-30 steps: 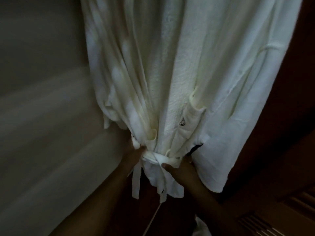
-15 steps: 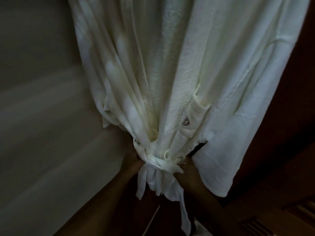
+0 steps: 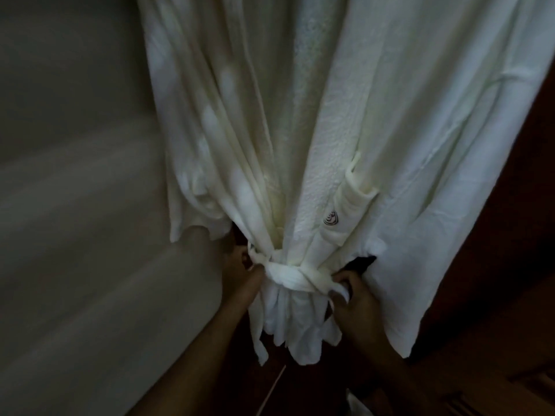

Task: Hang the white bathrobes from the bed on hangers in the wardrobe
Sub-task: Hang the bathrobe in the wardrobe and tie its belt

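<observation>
Upper centre and right: bathrobe [image 3: 330, 115]. Lower centre: belt [image 3: 288, 274] around it, left hand [image 3: 243, 274] at the belt's left side, right hand [image 3: 357, 301] at its right. Frame left: wall [image 3: 75, 205].

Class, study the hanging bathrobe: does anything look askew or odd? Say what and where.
The belt cinches the bathrobe into a tight bunch low down, and its pocket gapes, crumpled and tilted.

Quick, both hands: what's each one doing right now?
Left hand: grips the bathrobe belt on its left side.
Right hand: pinches the same belt's right end.
</observation>
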A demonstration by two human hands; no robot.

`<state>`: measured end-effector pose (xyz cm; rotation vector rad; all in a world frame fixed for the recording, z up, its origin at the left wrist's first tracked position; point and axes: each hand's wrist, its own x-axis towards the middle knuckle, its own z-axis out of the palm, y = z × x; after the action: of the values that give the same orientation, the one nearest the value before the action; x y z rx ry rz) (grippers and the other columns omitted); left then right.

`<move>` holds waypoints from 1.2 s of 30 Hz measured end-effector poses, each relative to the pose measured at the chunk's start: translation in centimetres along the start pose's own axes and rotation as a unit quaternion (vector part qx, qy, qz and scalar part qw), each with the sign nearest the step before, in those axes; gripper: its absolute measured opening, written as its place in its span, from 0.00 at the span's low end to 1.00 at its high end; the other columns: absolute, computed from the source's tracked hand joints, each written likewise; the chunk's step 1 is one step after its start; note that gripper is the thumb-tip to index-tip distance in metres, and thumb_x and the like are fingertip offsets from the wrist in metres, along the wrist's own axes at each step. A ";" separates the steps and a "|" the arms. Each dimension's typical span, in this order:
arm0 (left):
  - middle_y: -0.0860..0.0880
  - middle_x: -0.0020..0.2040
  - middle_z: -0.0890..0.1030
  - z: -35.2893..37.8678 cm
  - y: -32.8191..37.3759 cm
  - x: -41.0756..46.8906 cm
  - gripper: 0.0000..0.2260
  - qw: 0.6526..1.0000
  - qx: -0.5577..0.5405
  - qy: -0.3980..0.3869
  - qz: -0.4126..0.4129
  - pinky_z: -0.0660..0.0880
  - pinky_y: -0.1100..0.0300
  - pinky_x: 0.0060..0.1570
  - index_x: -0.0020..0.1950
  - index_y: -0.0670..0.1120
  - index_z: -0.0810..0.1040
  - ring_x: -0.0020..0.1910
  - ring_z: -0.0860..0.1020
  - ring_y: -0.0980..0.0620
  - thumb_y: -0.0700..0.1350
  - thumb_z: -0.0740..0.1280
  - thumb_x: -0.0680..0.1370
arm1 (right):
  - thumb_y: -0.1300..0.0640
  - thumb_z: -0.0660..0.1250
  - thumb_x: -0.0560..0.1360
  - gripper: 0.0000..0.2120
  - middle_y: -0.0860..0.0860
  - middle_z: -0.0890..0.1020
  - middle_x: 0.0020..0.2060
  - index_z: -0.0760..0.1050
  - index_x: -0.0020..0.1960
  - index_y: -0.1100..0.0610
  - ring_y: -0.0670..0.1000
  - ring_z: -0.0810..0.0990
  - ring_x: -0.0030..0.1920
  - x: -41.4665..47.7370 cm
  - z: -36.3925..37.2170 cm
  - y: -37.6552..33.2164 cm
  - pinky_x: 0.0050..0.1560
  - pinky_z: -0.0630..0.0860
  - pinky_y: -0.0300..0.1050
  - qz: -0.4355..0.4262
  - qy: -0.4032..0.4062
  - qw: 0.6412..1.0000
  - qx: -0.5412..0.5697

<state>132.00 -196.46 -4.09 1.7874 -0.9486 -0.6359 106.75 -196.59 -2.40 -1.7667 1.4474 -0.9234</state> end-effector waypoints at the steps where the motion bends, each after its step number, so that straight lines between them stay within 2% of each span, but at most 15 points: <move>1: 0.47 0.40 0.80 0.3 0.4 -0.8 0.09 0.997 -0.049 0.000 -0.052 0.73 0.56 0.38 0.43 0.47 0.77 0.38 0.80 0.56 0.50 0.66 0.66 | 0.64 0.70 0.78 0.11 0.44 0.82 0.51 0.77 0.57 0.52 0.43 0.80 0.52 0.0 0.3 -0.1 0.55 0.74 0.37 0.000 -0.022 1.000 0.001; 4: 0.40 0.52 0.85 0.9 1.0 -2.4 0.16 0.968 -0.191 -0.050 -0.154 0.79 0.56 0.38 0.58 0.43 0.80 0.46 0.86 0.44 0.41 0.69 0.70 | 0.64 0.66 0.80 0.13 0.41 0.80 0.49 0.74 0.59 0.48 0.37 0.80 0.50 -0.4 1.3 -0.9 0.50 0.72 0.32 -0.027 -0.097 0.995 -0.004; 7: 0.39 0.56 0.84 0.9 1.5 -3.7 0.15 0.932 -0.292 -0.105 -0.187 0.81 0.57 0.40 0.64 0.41 0.77 0.50 0.86 0.45 0.37 0.71 0.78 | 0.67 0.65 0.79 0.19 0.39 0.80 0.53 0.75 0.60 0.45 0.36 0.79 0.54 -0.8 2.5 -1.5 0.56 0.74 0.33 -0.087 -0.096 0.991 0.013; 9: 0.43 0.54 0.86 0.7 1.8 -4.7 0.12 0.942 -0.253 -0.136 -0.173 0.81 0.61 0.39 0.62 0.43 0.77 0.46 0.86 0.52 0.37 0.72 0.79 | 0.64 0.68 0.77 0.18 0.38 0.77 0.56 0.75 0.63 0.46 0.34 0.76 0.57 -0.7 3.4 -1.6 0.60 0.71 0.31 -0.150 -0.047 0.988 0.003; 11: 0.50 0.53 0.87 0.6 1.9 -5.6 0.15 0.951 -0.218 -0.173 -0.139 0.80 0.63 0.42 0.62 0.49 0.78 0.49 0.86 0.55 0.37 0.73 0.78 | 0.53 0.70 0.75 0.20 0.45 0.76 0.57 0.74 0.66 0.51 0.42 0.75 0.56 -0.4 4.0 -1.6 0.58 0.72 0.41 -0.203 -0.033 0.975 -0.088; 13: 0.48 0.56 0.86 0.7 1.5 -5.6 0.18 0.957 -0.180 -0.186 -0.132 0.82 0.59 0.46 0.64 0.49 0.78 0.54 0.85 0.51 0.38 0.75 0.76 | 0.46 0.73 0.70 0.25 0.50 0.75 0.55 0.74 0.64 0.52 0.50 0.75 0.52 -0.1 4.2 -1.3 0.51 0.73 0.49 -0.209 -0.035 0.953 -0.218; 16: 0.47 0.53 0.85 0.7 2.1 -5.1 0.13 0.983 -0.056 -0.069 -0.159 0.82 0.55 0.50 0.57 0.46 0.81 0.50 0.84 0.48 0.44 0.76 0.74 | 0.52 0.74 0.69 0.17 0.53 0.75 0.47 0.77 0.55 0.53 0.55 0.76 0.44 0.2 4.0 -0.3 0.43 0.73 0.50 -0.224 0.013 0.918 -0.328; 20: 0.46 0.45 0.81 -0.4 2.5 -4.5 0.08 0.969 -0.045 0.099 -0.224 0.74 0.61 0.36 0.47 0.42 0.78 0.39 0.79 0.51 0.44 0.73 0.74 | 0.63 0.67 0.66 0.12 0.55 0.76 0.48 0.80 0.48 0.54 0.57 0.75 0.45 1.3 3.7 0.2 0.43 0.73 0.50 -0.226 0.019 0.930 -0.290; 22: 0.46 0.46 0.82 -0.6 2.1 -4.6 0.09 0.959 -0.082 0.083 -0.257 0.77 0.59 0.39 0.52 0.42 0.79 0.41 0.81 0.49 0.44 0.72 0.74 | 0.63 0.65 0.64 0.13 0.53 0.78 0.48 0.81 0.45 0.53 0.57 0.75 0.47 1.7 3.5 -0.1 0.43 0.74 0.49 -0.208 -0.016 0.930 -0.302; 26: 0.39 0.57 0.83 0.5 0.3 -4.7 0.30 0.950 -0.162 -0.025 -0.265 0.79 0.54 0.53 0.64 0.39 0.80 0.55 0.83 0.40 0.54 0.69 0.66 | 0.68 0.63 0.64 0.15 0.52 0.81 0.41 0.82 0.43 0.54 0.56 0.78 0.43 2.4 3.0 0.5 0.42 0.76 0.50 -0.205 -0.109 0.938 -0.258; 29: 0.40 0.55 0.84 0.6 0.7 -6.5 0.16 0.954 -0.138 -0.083 -0.252 0.79 0.47 0.58 0.57 0.43 0.81 0.57 0.82 0.40 0.50 0.72 0.73 | 0.70 0.60 0.68 0.16 0.50 0.82 0.43 0.81 0.46 0.56 0.48 0.78 0.44 3.1 2.9 1.1 0.48 0.72 0.37 -0.189 -0.157 0.957 -0.153; 30: 0.40 0.52 0.85 0.9 0.8 -6.5 0.12 0.951 -0.145 -0.077 -0.261 0.79 0.43 0.57 0.52 0.42 0.83 0.54 0.83 0.40 0.47 0.75 0.73 | 0.72 0.59 0.70 0.17 0.47 0.81 0.44 0.81 0.48 0.56 0.43 0.77 0.44 3.2 2.7 1.1 0.48 0.69 0.29 -0.176 -0.173 0.960 -0.134; 32: 0.36 0.44 0.85 0.5 -0.5 -6.6 0.14 0.962 -0.133 0.025 -0.239 0.78 0.38 0.50 0.49 0.34 0.82 0.45 0.83 0.38 0.42 0.79 0.70 | 0.74 0.60 0.72 0.18 0.43 0.80 0.45 0.80 0.49 0.56 0.34 0.75 0.44 3.6 2.2 1.1 0.45 0.68 0.23 -0.155 -0.185 0.963 -0.121; 34: 0.34 0.42 0.83 0.3 -1.3 -5.1 0.06 0.940 -0.015 0.196 -0.280 0.79 0.36 0.50 0.49 0.41 0.80 0.44 0.80 0.40 0.41 0.74 0.75 | 0.75 0.60 0.71 0.19 0.42 0.79 0.45 0.80 0.49 0.54 0.34 0.75 0.45 4.0 1.9 1.6 0.44 0.67 0.22 -0.143 -0.194 0.963 -0.123; 36: 0.44 0.52 0.82 0.2 1.3 -5.7 0.06 0.968 0.090 0.117 -0.201 0.77 0.52 0.56 0.59 0.48 0.77 0.52 0.81 0.45 0.47 0.63 0.85 | 0.74 0.62 0.71 0.20 0.44 0.80 0.49 0.81 0.51 0.55 0.41 0.76 0.49 4.1 2.3 2.0 0.49 0.65 0.22 -0.141 -0.204 0.961 -0.125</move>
<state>128.19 -192.13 -2.92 2.1883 -0.4966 -0.5844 108.22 -200.84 -4.88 -2.2354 1.0982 -0.4777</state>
